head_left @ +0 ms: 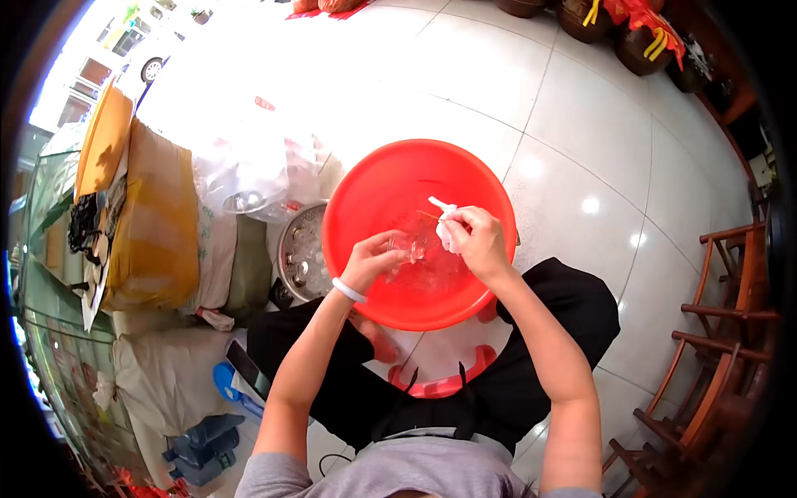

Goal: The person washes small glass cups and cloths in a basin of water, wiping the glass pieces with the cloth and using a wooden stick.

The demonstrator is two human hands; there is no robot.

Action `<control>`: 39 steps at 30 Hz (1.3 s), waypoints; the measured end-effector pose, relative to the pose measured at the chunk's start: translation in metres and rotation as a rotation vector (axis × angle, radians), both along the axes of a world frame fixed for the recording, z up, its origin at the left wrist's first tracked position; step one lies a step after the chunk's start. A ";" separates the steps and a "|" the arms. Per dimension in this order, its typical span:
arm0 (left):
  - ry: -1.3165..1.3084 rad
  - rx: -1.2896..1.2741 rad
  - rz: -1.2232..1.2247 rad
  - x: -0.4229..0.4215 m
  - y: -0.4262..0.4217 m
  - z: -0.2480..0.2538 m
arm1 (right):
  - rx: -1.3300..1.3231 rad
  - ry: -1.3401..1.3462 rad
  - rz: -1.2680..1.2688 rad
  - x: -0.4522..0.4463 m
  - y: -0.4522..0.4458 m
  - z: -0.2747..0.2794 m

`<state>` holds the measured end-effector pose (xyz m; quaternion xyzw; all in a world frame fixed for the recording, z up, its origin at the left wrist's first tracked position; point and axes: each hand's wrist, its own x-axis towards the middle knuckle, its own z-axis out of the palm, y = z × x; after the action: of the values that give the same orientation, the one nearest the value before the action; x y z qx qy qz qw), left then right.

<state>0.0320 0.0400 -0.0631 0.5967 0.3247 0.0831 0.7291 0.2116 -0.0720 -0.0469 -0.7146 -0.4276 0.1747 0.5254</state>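
Observation:
A red plastic basin [357,195] stands in front of me with water and clear glass-like pieces in it. Over the basin, the fingers of my left hand [371,261], which has a white band at the wrist, are closed around a small clear glass [411,249]. My right hand [480,241], to the right of the glass, grips a crumpled white cloth [449,236] from which a white end sticks out. A thin brown strip lies by the cloth; I cannot tell what it is. Left of the basin, a metal bowl [290,257] holds several clear glasses.
Clear plastic bags [249,170] and a yellow-taped box [158,224] stand to the left. A phone [247,369] and blue plastic bottles [203,452] are at lower left. Wooden stools [706,349] are at right, dark jars [639,50] at upper right.

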 end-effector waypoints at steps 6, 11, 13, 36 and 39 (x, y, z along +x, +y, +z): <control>-0.441 -0.588 0.087 -0.013 0.003 0.001 | -0.035 0.344 0.064 -0.014 0.003 0.013; -0.526 -0.626 0.114 -0.011 0.002 0.014 | -0.040 0.700 0.122 -0.015 0.005 0.012; -0.543 -0.743 0.159 -0.013 0.001 0.018 | -0.034 0.717 0.153 -0.020 0.006 0.010; -0.832 -1.114 0.301 -0.019 0.003 0.005 | -0.007 0.581 0.086 -0.031 0.009 0.025; -0.793 -1.105 0.401 -0.018 0.001 0.000 | -0.037 0.547 0.101 -0.033 0.007 0.022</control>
<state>0.0136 0.0413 -0.0628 -0.0069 0.1333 0.2499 0.9590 0.1783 -0.0648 -0.0253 -0.6280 -0.3017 0.3951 0.5987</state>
